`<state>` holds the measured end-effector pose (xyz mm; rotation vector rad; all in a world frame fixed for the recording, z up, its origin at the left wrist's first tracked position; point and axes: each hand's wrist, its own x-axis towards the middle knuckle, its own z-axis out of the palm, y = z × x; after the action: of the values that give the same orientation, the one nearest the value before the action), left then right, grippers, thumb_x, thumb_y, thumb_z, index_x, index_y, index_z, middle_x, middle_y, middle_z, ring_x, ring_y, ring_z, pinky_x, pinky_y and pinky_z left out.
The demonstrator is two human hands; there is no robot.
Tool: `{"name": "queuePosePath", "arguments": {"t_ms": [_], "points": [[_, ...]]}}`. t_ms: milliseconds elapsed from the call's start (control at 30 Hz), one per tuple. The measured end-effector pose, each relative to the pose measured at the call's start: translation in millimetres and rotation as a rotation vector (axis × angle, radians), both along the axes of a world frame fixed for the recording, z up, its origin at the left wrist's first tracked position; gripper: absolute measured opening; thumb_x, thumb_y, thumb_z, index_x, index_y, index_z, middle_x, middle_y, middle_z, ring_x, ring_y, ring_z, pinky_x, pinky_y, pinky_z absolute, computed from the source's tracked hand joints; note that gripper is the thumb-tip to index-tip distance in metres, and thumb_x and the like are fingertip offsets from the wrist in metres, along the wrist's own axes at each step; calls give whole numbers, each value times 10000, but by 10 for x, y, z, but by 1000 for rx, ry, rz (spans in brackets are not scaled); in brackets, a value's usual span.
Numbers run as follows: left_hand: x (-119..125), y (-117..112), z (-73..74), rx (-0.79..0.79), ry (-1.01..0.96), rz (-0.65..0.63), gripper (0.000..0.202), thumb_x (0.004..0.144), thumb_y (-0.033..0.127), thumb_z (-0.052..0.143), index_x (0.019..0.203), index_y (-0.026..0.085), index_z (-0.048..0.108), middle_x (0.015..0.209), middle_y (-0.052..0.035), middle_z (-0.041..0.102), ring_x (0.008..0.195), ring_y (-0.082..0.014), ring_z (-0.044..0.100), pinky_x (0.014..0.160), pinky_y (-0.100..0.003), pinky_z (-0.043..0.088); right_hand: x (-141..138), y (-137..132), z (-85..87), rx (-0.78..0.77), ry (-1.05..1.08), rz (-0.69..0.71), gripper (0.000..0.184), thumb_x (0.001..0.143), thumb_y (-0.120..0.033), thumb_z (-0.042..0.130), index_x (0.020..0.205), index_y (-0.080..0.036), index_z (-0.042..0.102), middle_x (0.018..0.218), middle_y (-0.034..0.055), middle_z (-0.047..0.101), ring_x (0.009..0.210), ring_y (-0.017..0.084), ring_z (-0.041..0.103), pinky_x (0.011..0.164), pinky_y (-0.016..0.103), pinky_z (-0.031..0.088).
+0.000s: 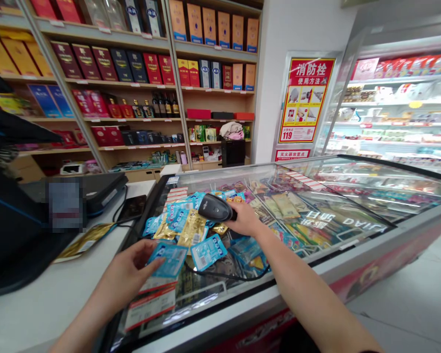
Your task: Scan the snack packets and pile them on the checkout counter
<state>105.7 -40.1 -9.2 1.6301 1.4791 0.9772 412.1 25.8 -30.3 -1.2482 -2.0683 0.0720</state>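
Between the thumb and fingers of my left hand (137,262) is a blue snack packet (168,260), held over the near left part of the glass freezer lid (238,294). My right hand (245,219) grips the handle of a black barcode scanner (216,208), its head pointing left above a heap of packets. Blue packets and gold packets (193,228) make up that heap on the glass. One blue packet (208,252) lies apart at its near edge with a barcode showing. The scanner's handle is mostly hidden in my fingers.
Left of the freezer, a counter (73,284) carries a gold packet (86,240), a dark phone (132,208) and a black machine. The scanner's black cable (228,277) loops over the glass. Shelves of boxes and bottles (165,105) stand behind; a lit display fridge (400,108) is at right.
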Motion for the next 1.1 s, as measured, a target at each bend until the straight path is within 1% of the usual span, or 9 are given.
{"name": "queuePosePath", "arguments": {"t_ms": [67,167,300,400,533,667,867,1000,1100], "points": [[88,112,60,46,-117,82,577,399,616,813,757,196,644,729,-35,706,698,-218,641,668,-329,539,0,2,-5,5,8,0,227,721,-299,670,930,-211,678,888,52,733,840,236,676,710,278,456],[251,336,96,76,-314,161,585,378,561,837,779,176,654,758,-42,708,668,-183,628,647,-302,534,-2,7,-20,17,24,6,231,720,-297,672,936,-215,676,898,49,734,855,230,676,715,271,459],[455,636,94,50,-507,249,550,348,435,847,780,165,638,761,-30,688,614,-152,607,562,-275,514,-9,12,-32,28,34,22,204,712,-277,676,906,-214,668,866,39,726,828,211,669,709,256,451],[550,768,63,57,-583,273,504,384,375,829,803,164,644,765,-20,678,616,-145,609,549,-266,513,-13,13,-32,24,20,56,162,710,-285,679,850,-209,654,809,29,709,778,196,658,671,244,431],[572,812,-30,118,-646,295,456,452,345,812,844,163,666,815,-36,695,622,-135,607,538,-243,500,-16,12,-37,30,8,84,146,721,-288,668,842,-209,651,789,24,700,761,191,651,654,241,409],[530,791,-94,130,-714,326,439,467,337,813,845,164,671,788,-18,684,615,-127,595,535,-236,497,-27,4,-41,2,-27,86,149,696,-262,678,831,-205,650,774,22,692,746,192,640,648,241,399],[498,770,-104,148,-708,317,454,451,352,821,833,156,672,783,-20,686,617,-125,586,537,-235,487,-38,-13,-33,-21,-36,106,156,701,-261,676,843,-201,655,776,26,688,754,191,644,654,236,402],[503,759,-120,156,-676,304,473,465,369,821,863,153,684,824,-43,705,631,-137,598,552,-249,497,-38,-23,-30,-28,-26,112,179,707,-253,672,878,-199,665,799,34,701,798,205,663,678,238,418],[513,747,-116,160,-652,297,483,479,379,814,889,158,686,841,-43,708,628,-134,593,556,-250,496,-40,-29,-23,-34,-27,117,182,704,-245,672,880,-200,664,799,31,706,791,202,665,678,237,421]]}}
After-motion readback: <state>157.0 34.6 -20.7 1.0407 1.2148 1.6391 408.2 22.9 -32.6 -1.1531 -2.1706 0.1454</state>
